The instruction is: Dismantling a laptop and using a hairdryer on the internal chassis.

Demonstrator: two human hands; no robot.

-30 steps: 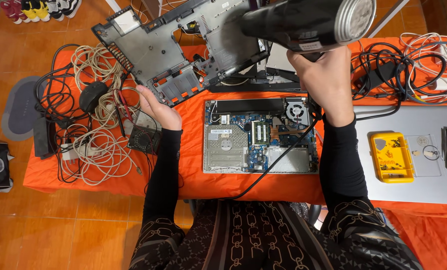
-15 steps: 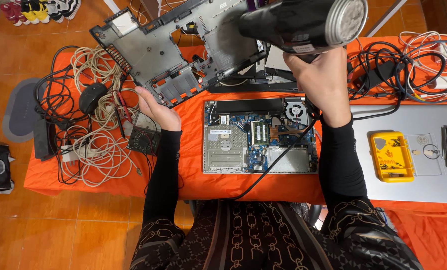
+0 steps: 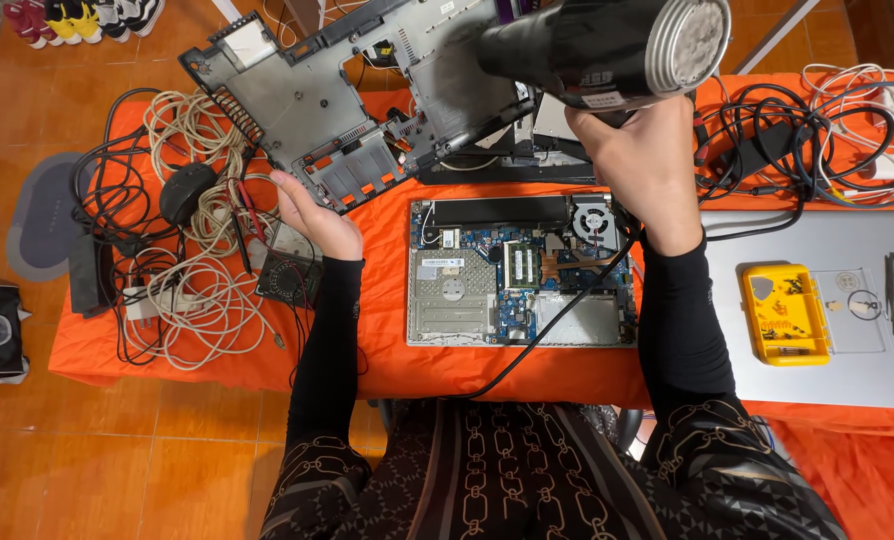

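My right hand point(image 3: 635, 165) grips the handle of a black blower with a silver grille end point(image 3: 607, 45), raised above the table. My left hand point(image 3: 312, 215) holds up the near edge of a grey laptop bottom cover point(image 3: 317, 90), tilted over the table's far side. Below and between my hands an opened laptop point(image 3: 522, 270) lies flat, its blue circuit board and round fan exposed. The blower's black cord point(image 3: 547, 325) runs across the laptop toward my lap.
The orange cloth-covered table point(image 3: 387, 360) carries a tangle of white and black cables point(image 3: 182, 270) with a black mouse point(image 3: 187, 190) at left. More cables point(image 3: 817, 130) lie far right. A closed silver laptop point(image 3: 817, 360) holds a yellow parts box point(image 3: 785, 314). Shoes point(image 3: 77, 18) stand on the floor.
The blower has shifted slightly up and to the right in my right hand. The cover and my left hand stay about where they were.
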